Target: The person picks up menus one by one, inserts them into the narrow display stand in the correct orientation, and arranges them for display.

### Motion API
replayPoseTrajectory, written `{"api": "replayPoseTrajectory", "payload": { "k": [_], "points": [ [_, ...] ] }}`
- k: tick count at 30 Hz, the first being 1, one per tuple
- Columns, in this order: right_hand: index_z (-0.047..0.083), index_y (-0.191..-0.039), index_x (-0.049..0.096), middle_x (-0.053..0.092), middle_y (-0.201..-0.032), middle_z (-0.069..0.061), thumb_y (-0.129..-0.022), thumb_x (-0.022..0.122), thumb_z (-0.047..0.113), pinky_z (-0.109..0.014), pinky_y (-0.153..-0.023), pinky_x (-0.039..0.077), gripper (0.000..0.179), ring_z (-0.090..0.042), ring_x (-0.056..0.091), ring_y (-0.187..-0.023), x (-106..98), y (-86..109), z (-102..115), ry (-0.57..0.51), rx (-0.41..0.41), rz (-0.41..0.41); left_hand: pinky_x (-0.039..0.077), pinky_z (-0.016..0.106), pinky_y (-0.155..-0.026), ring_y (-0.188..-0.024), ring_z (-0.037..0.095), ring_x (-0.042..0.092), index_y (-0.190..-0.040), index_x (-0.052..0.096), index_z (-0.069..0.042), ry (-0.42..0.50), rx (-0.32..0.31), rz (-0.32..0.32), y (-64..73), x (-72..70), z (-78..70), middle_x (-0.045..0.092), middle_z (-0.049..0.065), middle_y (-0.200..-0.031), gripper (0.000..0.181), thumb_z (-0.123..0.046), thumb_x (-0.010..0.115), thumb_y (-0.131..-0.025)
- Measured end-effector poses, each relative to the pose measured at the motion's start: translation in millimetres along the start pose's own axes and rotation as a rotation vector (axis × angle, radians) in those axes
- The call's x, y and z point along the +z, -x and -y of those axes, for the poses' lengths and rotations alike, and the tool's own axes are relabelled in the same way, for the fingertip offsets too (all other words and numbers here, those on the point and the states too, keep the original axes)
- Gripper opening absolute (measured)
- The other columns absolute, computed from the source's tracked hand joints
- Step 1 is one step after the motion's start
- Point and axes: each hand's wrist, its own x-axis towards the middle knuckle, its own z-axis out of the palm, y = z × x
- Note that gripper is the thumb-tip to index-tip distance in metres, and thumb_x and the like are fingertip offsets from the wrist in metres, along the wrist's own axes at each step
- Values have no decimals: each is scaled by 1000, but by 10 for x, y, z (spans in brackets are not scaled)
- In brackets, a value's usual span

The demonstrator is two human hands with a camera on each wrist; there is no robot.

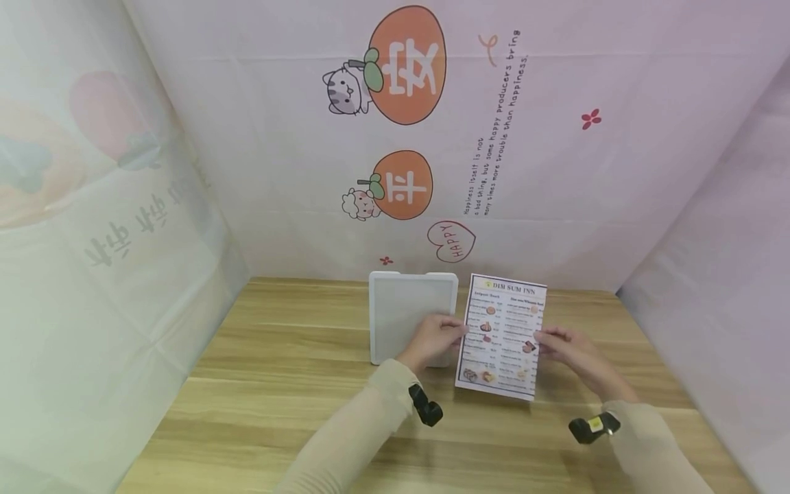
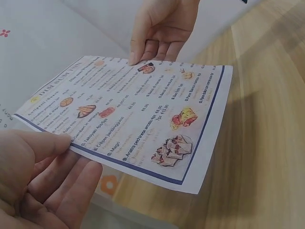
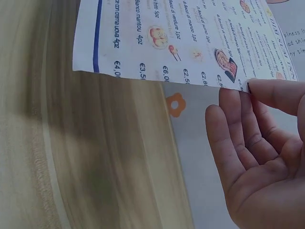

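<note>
Between both hands a printed menu sheet [image 1: 503, 336] headed "DIM SUM INN" is held up above the wooden table, its print facing me. My left hand [image 1: 437, 336] pinches its left edge between thumb and fingers; in the left wrist view the thumb [image 2: 50, 143] lies over the printed face. The right hand [image 1: 574, 350] pinches the opposite edge, and the right wrist view shows its thumb [image 3: 276, 93] on top with the fingers underneath. Behind the left hand a white-framed, grey-faced panel [image 1: 407, 309] stands near the wall, partly hidden by that hand.
The wooden table [image 1: 278, 384] meets a pale printed cloth wall [image 1: 296, 240] at the back, with orange drawings and lettering. Cloth also hangs along the left [image 1: 123, 309] and right [image 1: 716, 274] sides. A black camera mount sits on each wrist.
</note>
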Motion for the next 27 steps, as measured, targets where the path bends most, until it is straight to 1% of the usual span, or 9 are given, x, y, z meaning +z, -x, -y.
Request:
{"api": "replayPoseTrajectory", "payload": {
  "k": [5, 8, 10, 14, 16, 17, 19, 23, 27],
  "points": [
    [-13, -137, 44, 63, -125, -21, -103, 58, 37, -51, -107, 41, 62, -17, 67, -104, 20, -33, 105, 33, 11, -23, 59, 34, -80, -81, 12, 70, -107, 74, -6, -30, 46, 9, 5, -85, -74, 74, 1, -93, 20, -22, 69, -97],
    [-12, -135, 46, 62, -126, -21, -103, 57, 38, -56, -108, 38, 61, -15, 67, -102, 39, -43, 185, 49, -3, -41, 59, 30, -77, -80, 12, 71, -108, 74, -5, -47, 63, 0, 4, -134, -121, 75, 2, -95, 21, -23, 69, -97],
    [-11, -134, 48, 63, -125, -21, -103, 58, 37, -51, -107, 41, 58, -14, 67, -101, 51, -51, 237, 59, -23, -51, 59, 29, -76, -81, 13, 71, -108, 74, -5, -44, 65, -7, 1, -172, -154, 75, 3, -96, 22, -24, 70, -96],
    [-11, -131, 51, 64, -123, -19, -103, 58, 36, -30, -96, 50, 55, -13, 67, -100, 77, -81, 325, 78, -61, -67, 59, 29, -77, -81, 13, 72, -109, 74, -5, -40, 72, -16, -17, -249, -199, 76, 4, -96, 24, -25, 70, -96],
    [-11, -130, 52, 65, -121, -18, -102, 59, 37, -25, -92, 51, 55, -14, 67, -100, 92, -102, 361, 86, -67, -74, 58, 29, -77, -81, 13, 72, -109, 74, -4, -50, 84, -19, -23, -288, -211, 76, 4, -96, 25, -25, 70, -96],
    [-11, -130, 52, 65, -120, -18, -102, 59, 38, -27, -93, 51, 56, -16, 67, -100, 99, -111, 380, 96, -70, -76, 58, 28, -77, -81, 12, 72, -110, 74, -5, -56, 86, -22, -24, -308, -217, 76, 3, -96, 25, -25, 69, -97],
    [-10, -131, 52, 65, -119, -18, -102, 59, 39, -35, -98, 50, 58, -19, 66, -102, 116, -130, 415, 106, -74, -77, 58, 27, -76, -82, 13, 72, -109, 74, -4, -60, 93, -26, -22, -349, -232, 75, 4, -97, 24, -25, 69, -97],
    [-7, -134, 52, 64, -122, -19, -101, 58, 43, -52, -105, 42, 60, -22, 66, -104, 147, -172, 472, 116, -73, -75, 58, 25, -76, -84, 13, 72, -109, 73, -4, -48, 95, -35, -11, -432, -270, 75, 5, -98, 24, -24, 69, -97],
    [-7, -134, 52, 63, -126, -20, -101, 59, 44, -54, -108, 39, 61, -19, 67, -105, 183, -230, 515, 85, -79, -65, 58, 26, -79, -87, 14, 72, -110, 73, -3, -24, 96, -42, -4, -519, -303, 75, 5, -99, 24, -23, 69, -97]
  ]
}}
